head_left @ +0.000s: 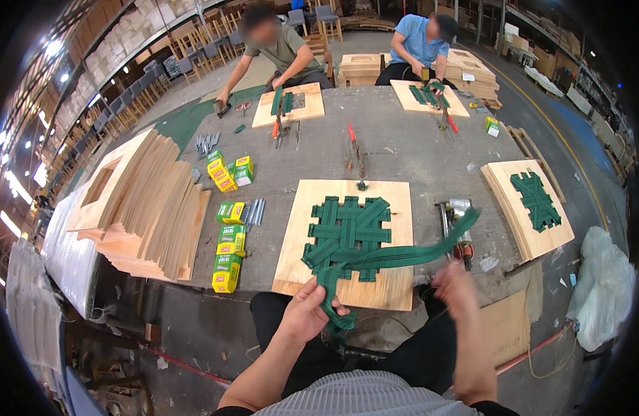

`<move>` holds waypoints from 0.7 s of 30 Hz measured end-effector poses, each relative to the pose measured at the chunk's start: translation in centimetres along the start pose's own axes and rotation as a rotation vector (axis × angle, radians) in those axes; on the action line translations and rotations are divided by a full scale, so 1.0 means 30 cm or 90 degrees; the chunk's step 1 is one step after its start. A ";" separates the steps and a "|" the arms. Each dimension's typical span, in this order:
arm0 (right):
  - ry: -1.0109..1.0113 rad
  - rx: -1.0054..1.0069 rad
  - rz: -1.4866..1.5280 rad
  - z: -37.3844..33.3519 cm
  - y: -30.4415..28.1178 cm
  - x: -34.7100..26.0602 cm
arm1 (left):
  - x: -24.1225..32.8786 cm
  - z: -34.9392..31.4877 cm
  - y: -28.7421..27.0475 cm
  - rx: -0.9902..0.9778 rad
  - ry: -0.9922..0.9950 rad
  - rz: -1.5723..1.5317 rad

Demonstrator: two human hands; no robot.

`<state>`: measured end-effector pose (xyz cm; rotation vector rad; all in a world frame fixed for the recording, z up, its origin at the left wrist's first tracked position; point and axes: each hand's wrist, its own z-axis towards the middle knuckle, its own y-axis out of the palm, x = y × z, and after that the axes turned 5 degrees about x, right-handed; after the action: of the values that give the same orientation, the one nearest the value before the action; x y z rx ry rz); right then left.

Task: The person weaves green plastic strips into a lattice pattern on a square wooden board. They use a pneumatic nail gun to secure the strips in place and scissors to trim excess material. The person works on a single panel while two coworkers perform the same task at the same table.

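My left hand (307, 309) is closed on a length of green webbing strap (403, 258) below the front edge of the wooden board. From there the strap runs across the board and rises to the right, its end in the air. Flat before me lies the pale wooden board (396, 295), with crossed green strips (344, 232) woven over its middle. My right hand (455, 286) is off the board's right side, its fingers smeared by motion. Just beyond it, a metal hand tool (444, 222), apparently a staple gun, lies on the table.
Green and yellow boxes (231, 239) stand left of the board, beside staple strips (255, 211). Stacked wooden frames (142, 208) fill the left. Finished boards (503, 197) are piled right. Red-handled pliers (353, 142) lie beyond. Two people (285, 52) work across the table (319, 149).
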<state>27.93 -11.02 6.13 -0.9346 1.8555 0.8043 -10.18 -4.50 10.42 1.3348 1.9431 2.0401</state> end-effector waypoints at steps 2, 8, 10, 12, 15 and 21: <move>0.101 -0.092 0.029 -0.095 0.142 0.130 | -0.011 -0.025 0.043 0.053 0.012 0.077; 0.158 -0.299 0.259 -0.225 0.420 0.043 | -0.279 -0.046 -0.044 -0.077 -0.134 0.464; 0.081 -0.245 0.217 -0.180 0.420 -0.021 | -0.355 -0.059 -0.102 -0.130 -0.168 0.567; 0.059 -0.226 0.186 -0.166 0.398 -0.080 | -0.338 -0.074 -0.085 -0.177 -0.224 0.758; 0.082 -0.341 0.108 -0.182 0.364 -0.087 | -0.295 -0.085 -0.098 -0.171 -0.201 0.717; 0.226 -0.604 -0.011 -0.286 0.377 0.090 | -0.165 0.055 -0.069 -0.146 -0.272 0.087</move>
<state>13.87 -13.05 8.84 -1.7577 1.7186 1.6503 -7.17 -5.42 5.76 1.7077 1.4311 1.7684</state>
